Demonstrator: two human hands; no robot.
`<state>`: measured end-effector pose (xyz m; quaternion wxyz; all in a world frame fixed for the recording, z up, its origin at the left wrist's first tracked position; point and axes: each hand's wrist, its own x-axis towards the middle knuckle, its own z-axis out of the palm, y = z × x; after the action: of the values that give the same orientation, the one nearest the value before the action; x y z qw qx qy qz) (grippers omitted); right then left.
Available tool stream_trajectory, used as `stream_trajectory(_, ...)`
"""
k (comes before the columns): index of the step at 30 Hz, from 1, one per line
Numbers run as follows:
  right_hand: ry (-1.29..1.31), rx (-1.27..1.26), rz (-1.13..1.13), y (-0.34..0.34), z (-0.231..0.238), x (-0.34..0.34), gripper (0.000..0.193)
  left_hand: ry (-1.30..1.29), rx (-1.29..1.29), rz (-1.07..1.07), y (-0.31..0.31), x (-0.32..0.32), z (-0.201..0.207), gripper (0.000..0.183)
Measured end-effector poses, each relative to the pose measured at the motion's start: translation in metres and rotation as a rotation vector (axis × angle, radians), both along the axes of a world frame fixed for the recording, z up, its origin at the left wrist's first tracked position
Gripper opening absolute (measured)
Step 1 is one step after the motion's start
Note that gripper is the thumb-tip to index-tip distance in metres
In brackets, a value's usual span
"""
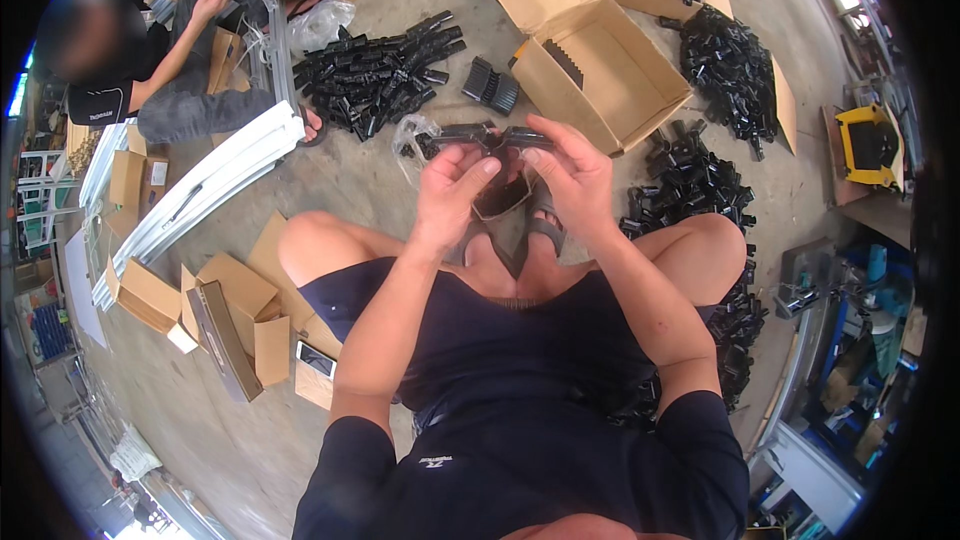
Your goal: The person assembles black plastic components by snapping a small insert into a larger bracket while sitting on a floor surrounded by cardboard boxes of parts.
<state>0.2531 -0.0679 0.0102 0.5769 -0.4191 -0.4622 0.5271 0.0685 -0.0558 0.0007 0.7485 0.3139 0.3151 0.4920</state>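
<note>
In front of my shins, both hands are raised close together. Between the thumb and fingers of my left hand [447, 192] is a black plastic part [462, 133], short and oblong. My right hand [580, 178] pinches a similar black plastic piece [527, 137]. Their inner ends nearly meet; whether they are joined I cannot tell. Just beyond the hands, a small row of black parts [490, 86] lies on the concrete. An open cardboard box [640, 75] stands to the right of that row, with some black parts along its inside left wall.
Loose black parts lie in a heap [380, 75] at the far left and another heap [728, 75] at the right. A co-worker [150, 60] sits at the upper left beside long white profiles [200, 195]. Opened cartons [235, 290] and a phone [317, 359] lie left of my knee.
</note>
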Motion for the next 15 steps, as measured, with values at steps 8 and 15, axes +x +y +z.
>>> stream_trajectory(8,-0.021,-0.024,0.110,0.006,-0.003,0.004,0.041,0.214,0.048,-0.074,0.008,-0.012,0.010,0.040)
stream_trajectory(15,-0.215,-0.186,0.330,0.018,-0.008,0.008,0.040,0.613,0.246,-0.207,0.018,-0.016,0.012,0.041)
